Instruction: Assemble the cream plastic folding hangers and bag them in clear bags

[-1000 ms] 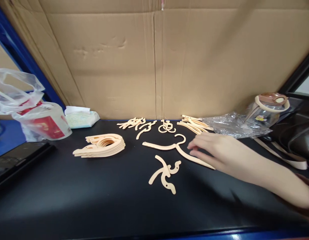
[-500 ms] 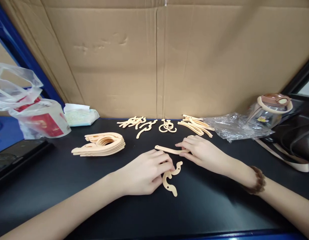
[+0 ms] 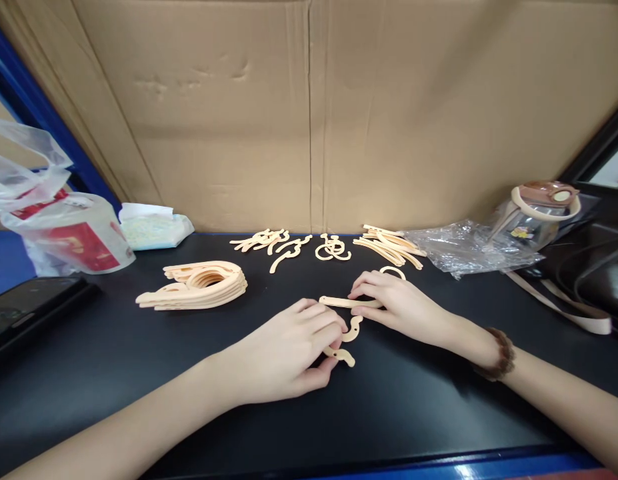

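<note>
My left hand point(image 3: 293, 347) is closed, its fingers pinching a cream, S-curved plastic piece with small holes point(image 3: 344, 356). Beside its fingertips a similar curved piece point(image 3: 355, 328) shows, partly hidden under the hand. With thumb and fingers, my right hand point(image 3: 393, 300) grips a cream plastic strip point(image 3: 336, 302), whose left end points toward my left hand. A curved hook point(image 3: 393, 271) sticks out behind the right hand; whether it joins the strip is hidden. To the left lies a stack of folded cream plastic hangers point(image 3: 223, 297).
Along the back lie curved pieces point(image 3: 259, 240), hooks point(image 3: 333, 248) and strips point(image 3: 391, 247), before a cardboard wall point(image 3: 213, 133). Clear plastic wrap point(image 3: 453, 250) and a bottle point(image 3: 539, 217) stand right. A bagged cup point(image 3: 89, 233), tissue pack point(image 3: 156, 227) and phone point(image 3: 33, 300) are left.
My left fingers have closed on the lower curved piece, which has turned and shifted up. The strip in my right hand has moved slightly right, and the hook behind that hand shows more.
</note>
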{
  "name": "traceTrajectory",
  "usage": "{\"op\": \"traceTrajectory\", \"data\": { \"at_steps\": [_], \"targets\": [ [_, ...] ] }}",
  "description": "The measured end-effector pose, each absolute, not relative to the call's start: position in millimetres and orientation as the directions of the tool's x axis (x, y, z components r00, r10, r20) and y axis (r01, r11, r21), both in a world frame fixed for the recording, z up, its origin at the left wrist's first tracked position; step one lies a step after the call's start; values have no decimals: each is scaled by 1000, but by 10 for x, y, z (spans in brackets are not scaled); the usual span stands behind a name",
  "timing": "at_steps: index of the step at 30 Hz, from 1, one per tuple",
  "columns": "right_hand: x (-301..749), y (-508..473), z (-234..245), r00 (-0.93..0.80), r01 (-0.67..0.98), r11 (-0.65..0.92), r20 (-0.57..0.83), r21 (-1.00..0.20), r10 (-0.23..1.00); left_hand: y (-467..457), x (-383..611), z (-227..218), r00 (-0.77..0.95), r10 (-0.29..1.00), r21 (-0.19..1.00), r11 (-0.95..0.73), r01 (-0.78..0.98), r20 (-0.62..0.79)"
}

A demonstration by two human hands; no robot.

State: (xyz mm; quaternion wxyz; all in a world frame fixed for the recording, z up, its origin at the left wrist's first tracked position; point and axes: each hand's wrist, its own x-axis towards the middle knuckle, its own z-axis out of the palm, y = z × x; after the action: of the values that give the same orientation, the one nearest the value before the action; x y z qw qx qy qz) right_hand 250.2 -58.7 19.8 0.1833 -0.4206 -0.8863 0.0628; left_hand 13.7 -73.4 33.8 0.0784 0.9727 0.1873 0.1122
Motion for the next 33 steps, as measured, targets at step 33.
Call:
{"op": "traceTrajectory", "data": {
  "at_steps": [33],
  "targets": [
    [2436,-714,197,-568,442,400,95,-803,818,-424,-35,244,652,751,466,-616,635,104]
  ]
}}
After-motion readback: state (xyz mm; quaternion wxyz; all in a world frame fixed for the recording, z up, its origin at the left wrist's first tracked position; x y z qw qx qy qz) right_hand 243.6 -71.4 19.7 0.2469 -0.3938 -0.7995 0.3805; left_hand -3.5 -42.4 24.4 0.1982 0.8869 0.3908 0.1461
